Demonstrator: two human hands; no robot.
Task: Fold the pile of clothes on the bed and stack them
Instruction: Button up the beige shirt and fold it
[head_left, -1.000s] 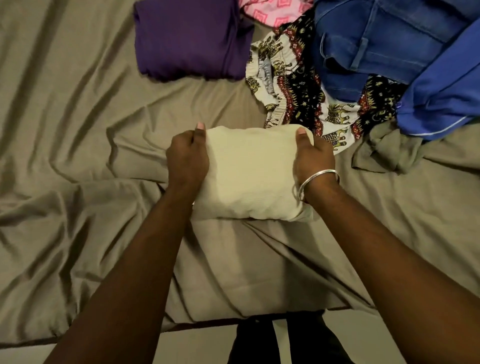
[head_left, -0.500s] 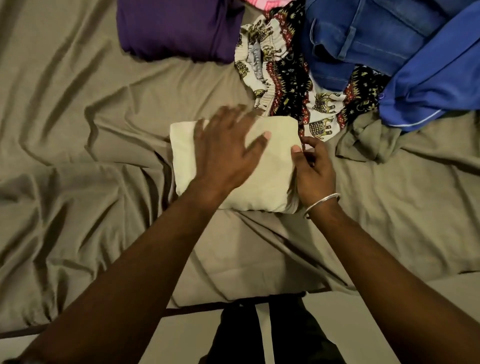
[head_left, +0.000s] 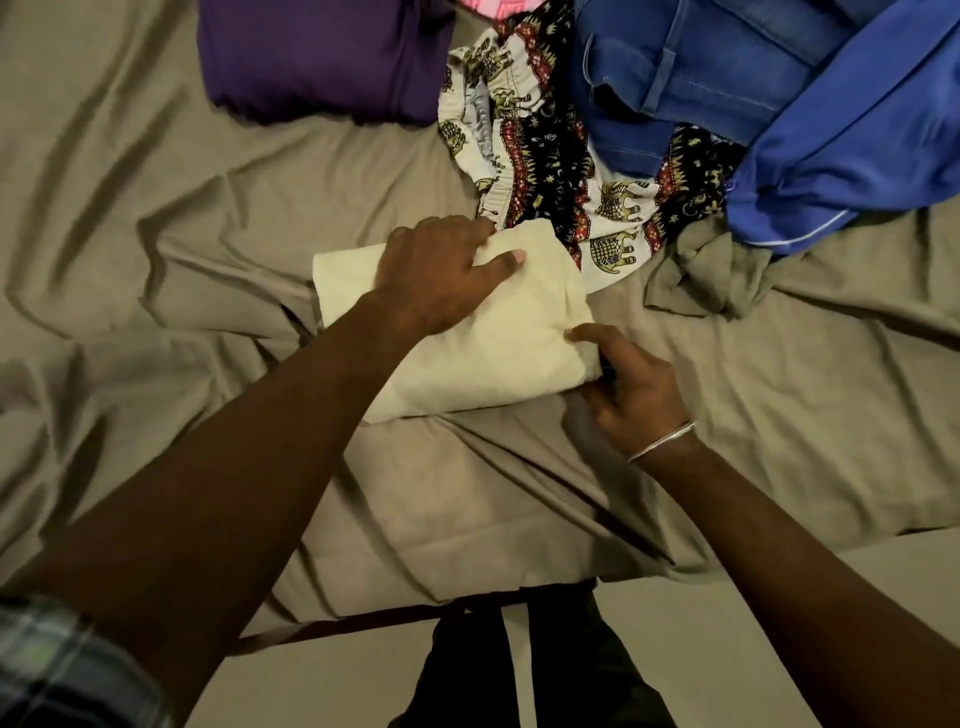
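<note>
Folded cream cloth (head_left: 498, 353) lies at centre frame on the wrinkled olive-brown bedsheet (head_left: 156, 270), its long axis tilted from upper left to lower right. Left hand (head_left: 441, 270) rests on the cloth's upper half; its fingers curl over the far edge and its thumb lies flat on top, so it grips that edge. Right hand (head_left: 631, 384) sits at the cloth's right edge, thumb on top of the fabric, fingers tucked at or under the side; it appears to pinch that edge, though the fingertips are hidden. A thin silver bangle (head_left: 662, 441) circles the right wrist. At upper centre, a folded purple garment (head_left: 322, 57) lies apart from the cloth. Unfolded pile at upper right: elephant-print fabric (head_left: 545, 156) touching the cloth's far right corner, blue jeans (head_left: 691, 67) over it, bright blue garment (head_left: 841, 140) at far right, a sliver of pink fabric (head_left: 480, 6) at the top edge. A crumpled olive piece (head_left: 711, 275) lies right of the cloth.
</note>
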